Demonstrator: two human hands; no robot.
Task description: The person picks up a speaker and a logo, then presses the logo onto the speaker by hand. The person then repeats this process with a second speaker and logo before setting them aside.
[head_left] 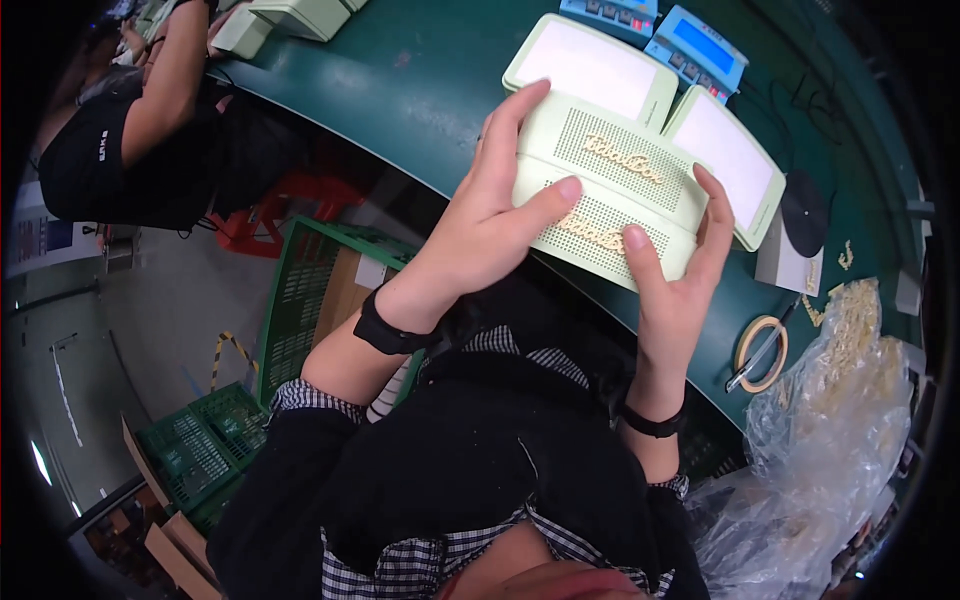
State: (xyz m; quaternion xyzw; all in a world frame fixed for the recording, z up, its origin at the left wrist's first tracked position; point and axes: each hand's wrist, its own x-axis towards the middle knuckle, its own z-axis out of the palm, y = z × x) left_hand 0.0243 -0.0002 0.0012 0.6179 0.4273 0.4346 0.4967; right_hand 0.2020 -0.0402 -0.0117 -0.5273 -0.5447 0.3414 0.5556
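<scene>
Two pale green perforated covers, a far one (648,150) and a near one (608,266), are held side by side above the table's front edge. Each bears raised cream script lettering. My left hand (490,205) grips them from the left, its thumb on the near cover and its fingers along the far cover's left end. From the right, my right hand (685,275) closes around their ends, its thumb pressed against the near cover beside the lettering. The thumbs partly hide the near lettering. Just beyond lie two pale green housings with white faces, one left (595,70) and one right (730,155).
Two blue devices (697,52) stand at the table's back. Right of me are a tape roll (762,353) with a pen-like tool across it, loose cream letter pieces (846,255) and a clear plastic bag (830,430). Green crates (285,310) and another person's arm (165,90) are at left.
</scene>
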